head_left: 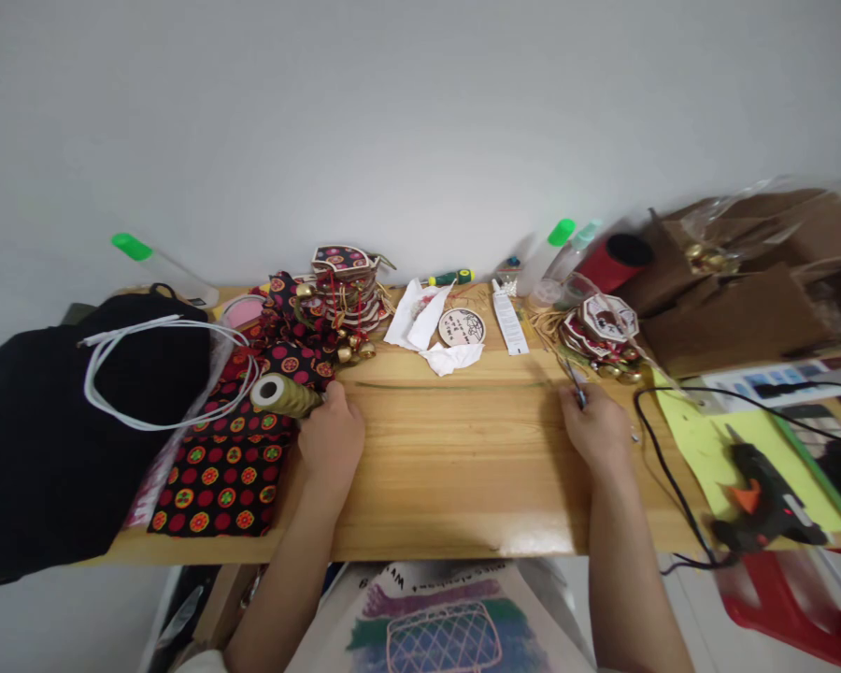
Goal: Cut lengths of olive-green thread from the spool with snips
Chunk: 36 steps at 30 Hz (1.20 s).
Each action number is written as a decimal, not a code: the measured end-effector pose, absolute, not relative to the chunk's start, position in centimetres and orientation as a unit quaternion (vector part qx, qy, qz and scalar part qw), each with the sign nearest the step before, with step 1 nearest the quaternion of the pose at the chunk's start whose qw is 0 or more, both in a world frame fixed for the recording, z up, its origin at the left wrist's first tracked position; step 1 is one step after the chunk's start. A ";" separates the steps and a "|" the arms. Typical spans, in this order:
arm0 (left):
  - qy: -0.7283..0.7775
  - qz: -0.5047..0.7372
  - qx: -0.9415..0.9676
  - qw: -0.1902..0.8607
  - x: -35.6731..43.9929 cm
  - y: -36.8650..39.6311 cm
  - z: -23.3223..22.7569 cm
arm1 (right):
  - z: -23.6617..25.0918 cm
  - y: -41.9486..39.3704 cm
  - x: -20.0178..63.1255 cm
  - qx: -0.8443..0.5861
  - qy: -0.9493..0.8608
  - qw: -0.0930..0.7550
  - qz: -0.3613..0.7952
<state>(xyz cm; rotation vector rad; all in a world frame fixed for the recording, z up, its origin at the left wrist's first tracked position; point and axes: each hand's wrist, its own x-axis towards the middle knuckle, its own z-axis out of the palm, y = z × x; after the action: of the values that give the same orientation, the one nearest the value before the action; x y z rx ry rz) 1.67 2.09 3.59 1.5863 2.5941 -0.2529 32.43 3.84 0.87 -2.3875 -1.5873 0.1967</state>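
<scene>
On the wooden bench (455, 467) below a plain grey wall, the left hand (331, 439) curls around a gold ribbon spool (284, 395) at nine o'clock, while a thin green cord (455, 384) runs across to the right hand (594, 428), pinching scissors (576, 383) at three o'clock.

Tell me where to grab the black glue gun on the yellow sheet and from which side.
Take the glue gun by its black handle, coming from above. It seems to lie on its side on the yellow sheet, so the handle looks open to a top-down grip. Probably avoid the nozzle end, and mind the black cord trailing nearby.
</scene>
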 end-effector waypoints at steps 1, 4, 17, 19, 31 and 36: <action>0.850 -0.082 0.519 0.046 1.7 2.1 3.7 | 0.8 3.8 32.4 -0.825 -0.547 0.130 0.067; 0.853 -0.080 0.514 0.052 1.8 2.2 3.8 | 0.8 3.9 32.3 -0.826 -0.547 0.122 0.061; 0.849 -0.079 0.517 0.071 1.8 2.6 4.3 | 1.5 4.1 31.6 -0.841 -0.530 0.083 0.070; 0.846 -0.083 0.521 0.081 1.8 2.8 4.5 | 1.4 4.1 31.6 -0.842 -0.530 0.082 0.066; 0.844 -0.072 0.525 0.085 1.8 3.3 4.3 | 1.5 4.2 31.5 -0.846 -0.523 0.071 0.078; 0.842 -0.071 0.529 0.082 1.8 3.2 4.4 | 1.6 4.2 31.4 -0.847 -0.522 0.063 0.075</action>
<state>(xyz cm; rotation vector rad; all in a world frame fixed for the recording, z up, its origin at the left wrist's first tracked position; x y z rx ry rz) 1.81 3.21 4.38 1.5787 2.5149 -0.2129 31.45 4.23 1.56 -2.5603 -1.5764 0.2277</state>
